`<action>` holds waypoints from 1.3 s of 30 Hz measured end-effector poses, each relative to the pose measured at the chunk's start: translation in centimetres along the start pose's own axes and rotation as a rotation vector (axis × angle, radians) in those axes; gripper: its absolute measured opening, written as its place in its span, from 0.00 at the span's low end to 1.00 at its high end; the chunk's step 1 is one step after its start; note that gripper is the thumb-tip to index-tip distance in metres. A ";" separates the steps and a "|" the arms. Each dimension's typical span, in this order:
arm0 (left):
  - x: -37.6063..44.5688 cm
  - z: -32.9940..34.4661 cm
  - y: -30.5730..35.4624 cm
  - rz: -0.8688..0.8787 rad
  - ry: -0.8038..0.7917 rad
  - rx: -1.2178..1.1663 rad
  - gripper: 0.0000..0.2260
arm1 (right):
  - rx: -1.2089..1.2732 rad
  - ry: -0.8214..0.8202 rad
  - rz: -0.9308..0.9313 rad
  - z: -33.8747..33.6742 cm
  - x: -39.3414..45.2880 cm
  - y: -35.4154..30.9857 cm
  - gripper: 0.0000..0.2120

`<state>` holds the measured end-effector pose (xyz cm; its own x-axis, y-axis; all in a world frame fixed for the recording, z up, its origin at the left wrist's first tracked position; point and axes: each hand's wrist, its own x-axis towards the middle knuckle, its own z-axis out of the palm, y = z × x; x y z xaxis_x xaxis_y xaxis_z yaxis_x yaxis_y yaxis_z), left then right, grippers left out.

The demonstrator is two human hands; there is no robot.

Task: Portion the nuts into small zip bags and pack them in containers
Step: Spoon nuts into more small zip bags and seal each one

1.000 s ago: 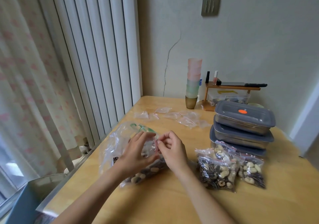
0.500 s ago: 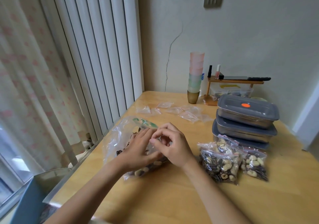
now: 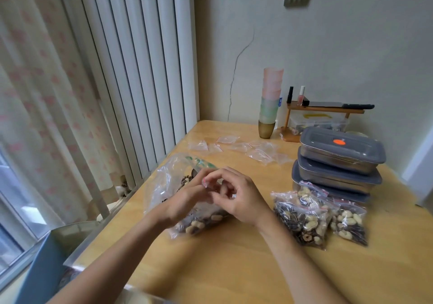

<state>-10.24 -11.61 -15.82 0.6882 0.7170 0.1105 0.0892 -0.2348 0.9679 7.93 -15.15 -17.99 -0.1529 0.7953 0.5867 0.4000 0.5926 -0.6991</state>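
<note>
I have my left hand (image 3: 187,200) and right hand (image 3: 236,198) together over the big bag of mixed nuts (image 3: 187,210), both pinching a small zip bag (image 3: 206,183) at its red-edged mouth; fingers curled narrow, thumbs against fingertips, which I judge is me working the seal apart so it can be filled. I keep it right above the big bag so any spill should drop back into the supply. That big bag lies open on the worktop (image 3: 234,268) with nuts and dark seeds pooled at its near end. To my right lie two filled small bags (image 3: 304,219) and (image 3: 349,221), touching each other, each with pale nuts and striped seeds, parked just beside the containers (image 3: 337,163) they belong in. Those are three metal boxes with grey lids, stacked, all shut, so I cannot tell what is inside. Farther back, empty zip bags (image 3: 246,146) are scattered within reach, and a stack of cups (image 3: 269,102) stands by the wall. My guess is that portioning is partly done and packing has not started.
</note>
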 end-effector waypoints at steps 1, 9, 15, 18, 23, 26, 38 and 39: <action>0.1 -0.2 0.0 -0.019 -0.022 -0.004 0.21 | -0.020 0.007 -0.001 0.1 0.0 0.1 0.09; -0.5 -1.5 -0.5 -0.115 -0.117 0.037 0.18 | 0.070 -0.024 0.107 -0.5 0.1 -0.5 0.05; -0.6 -2.1 0.7 -0.071 -0.090 0.349 0.13 | 0.113 -0.171 0.269 -0.4 -0.1 -0.6 0.06; -0.3 -2.3 0.5 0.006 -0.076 0.761 0.15 | 0.145 -0.151 0.349 0.2 0.1 -0.5 0.13; 0.0 -1.1 -0.7 0.116 0.083 1.048 0.30 | 0.160 -0.010 0.381 1.3 0.1 -0.2 0.04; 0.0 -1.4 -1.2 0.119 0.175 1.053 0.27 | 0.154 0.082 0.321 0.7 0.2 -0.3 0.06; -0.1 -2.1 0.7 0.110 0.103 0.959 0.49 | -0.177 -0.047 0.196 0.2 -0.3 -0.9 0.08; 0.1 -2.1 0.6 0.123 0.119 0.954 0.47 | -0.166 -0.065 0.193 0.3 -0.3 -1.0 0.07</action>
<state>-11.63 -10.37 -14.76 0.6594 0.7009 0.2717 0.6041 -0.7092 0.3635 7.31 -15.91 -17.60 -0.1150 0.9014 0.4174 0.5693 0.4042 -0.7159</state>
